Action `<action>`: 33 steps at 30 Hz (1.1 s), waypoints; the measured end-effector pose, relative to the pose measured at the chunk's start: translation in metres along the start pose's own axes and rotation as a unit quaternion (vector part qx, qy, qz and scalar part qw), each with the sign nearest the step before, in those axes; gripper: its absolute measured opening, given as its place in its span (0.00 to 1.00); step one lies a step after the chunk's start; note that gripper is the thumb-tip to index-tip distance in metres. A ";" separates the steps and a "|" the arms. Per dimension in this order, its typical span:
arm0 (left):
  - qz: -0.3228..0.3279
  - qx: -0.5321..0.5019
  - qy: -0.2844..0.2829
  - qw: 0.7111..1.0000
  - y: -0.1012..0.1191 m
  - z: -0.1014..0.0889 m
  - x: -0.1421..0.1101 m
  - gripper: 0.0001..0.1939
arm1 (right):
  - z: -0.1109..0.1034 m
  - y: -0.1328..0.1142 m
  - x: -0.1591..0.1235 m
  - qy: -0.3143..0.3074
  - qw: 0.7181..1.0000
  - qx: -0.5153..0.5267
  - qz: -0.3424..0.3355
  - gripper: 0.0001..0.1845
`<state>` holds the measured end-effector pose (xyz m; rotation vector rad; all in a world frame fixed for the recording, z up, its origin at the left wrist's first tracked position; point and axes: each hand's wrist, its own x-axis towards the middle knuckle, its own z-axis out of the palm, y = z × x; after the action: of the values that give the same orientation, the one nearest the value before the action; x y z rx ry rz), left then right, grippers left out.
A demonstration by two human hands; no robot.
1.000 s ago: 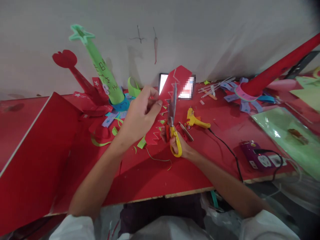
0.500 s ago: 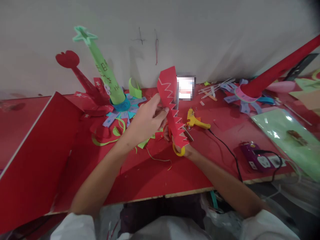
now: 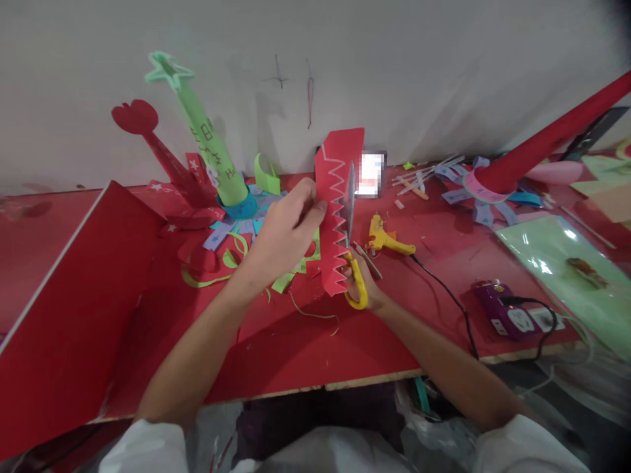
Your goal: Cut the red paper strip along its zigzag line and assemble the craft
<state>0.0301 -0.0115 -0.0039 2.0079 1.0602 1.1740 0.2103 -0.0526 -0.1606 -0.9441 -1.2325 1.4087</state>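
Pinched by its left edge, a red paper piece (image 3: 331,223) is held upright above the table in my left hand (image 3: 290,226). Zigzag teeth are cut along the lower part of its right edge, and a pale zigzag line runs on over the uncut upper part. My right hand (image 3: 363,282) grips yellow-handled scissors (image 3: 359,289), partly hidden behind the paper. A scissor blade points upward beside the paper's toothed edge.
A yellow glue gun (image 3: 387,238) lies right of my hands, its cord running toward a purple power socket (image 3: 510,312). A lit screen (image 3: 371,174) stands behind. Green (image 3: 211,138) and red paper towers rise at left, near a red board (image 3: 73,309). Another red cone (image 3: 542,141) leans right.
My left hand has turned the red paper more upright and face-on, its lower end swinging left. The scissors have come out from behind it, so blade and handle show more.
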 end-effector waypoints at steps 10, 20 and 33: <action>0.023 0.068 0.045 0.996 0.007 -0.004 0.001 0.13 | 0.006 -0.006 0.001 -0.007 0.996 -0.030 -0.079 0.35; 0.046 0.094 0.066 0.992 0.009 -0.010 0.001 0.14 | 0.006 -0.008 0.001 -0.053 0.994 -0.027 -0.094 0.37; 0.036 0.092 0.082 0.992 0.012 -0.014 0.000 0.14 | 0.003 -0.003 0.001 -0.074 0.995 -0.019 -0.059 0.34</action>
<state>0.0217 -0.0165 0.0116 2.1358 1.2252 1.3408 0.2078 -0.0525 -0.1570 -0.7898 -1.4056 1.3849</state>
